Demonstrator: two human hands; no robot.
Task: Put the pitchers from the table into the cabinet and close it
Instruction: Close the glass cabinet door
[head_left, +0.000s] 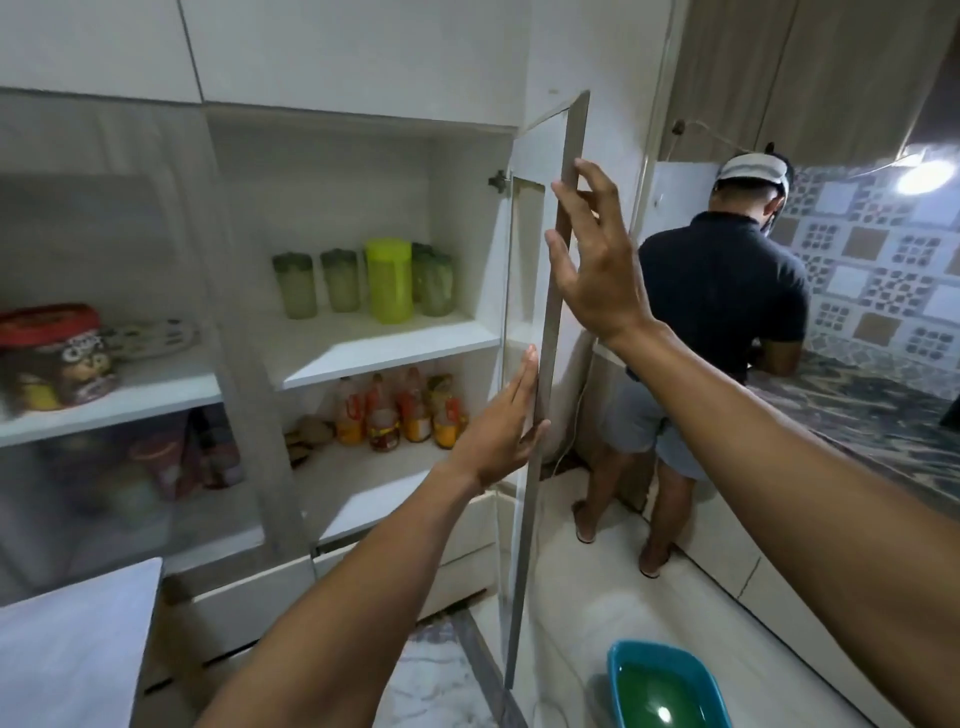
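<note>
The cabinet stands with its glass door (524, 395) swung out toward me, seen nearly edge-on. My right hand (592, 254) lies flat against the upper part of the door's frame, fingers spread. My left hand (501, 431) presses its fingertips on the same frame lower down. On the upper inside shelf (384, 348) stands a yellow-green pitcher (389, 280) among several pale green lidded containers (296, 286). Neither hand holds anything.
The lower shelf carries several orange and red bottles (400, 410). Behind the closed left door is a red-lidded jar (57, 353). A person (722, 322) stands at the counter on the right. A blue basin (660, 686) sits on the floor. A white table corner (78, 634) is bottom left.
</note>
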